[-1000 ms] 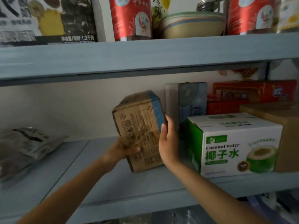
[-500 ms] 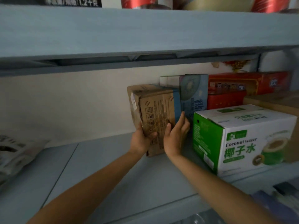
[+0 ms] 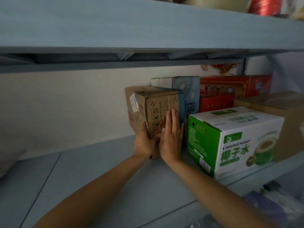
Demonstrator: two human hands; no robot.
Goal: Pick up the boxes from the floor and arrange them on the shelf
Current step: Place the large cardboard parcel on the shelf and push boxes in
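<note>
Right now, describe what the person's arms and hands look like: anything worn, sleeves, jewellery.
Both forearms are bare up to the frame edge: no sleeves show. The left hand and right hand wear no gloves, and no watch, bracelet or ring is visible. The fingers are uncovered; the dim, slightly blurred picture hides finer details such as the nails.

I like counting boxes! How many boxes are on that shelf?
6, maybe more hidden behind. Brown box under both hands, blue-white box behind it, green coconut water box in front, two red boxes at back, plain cardboard box far right.

Brown box (image 3: pixel 156 109) pushed back (now upright), right hand (image 3: pixel 171 142) flattened
</note>
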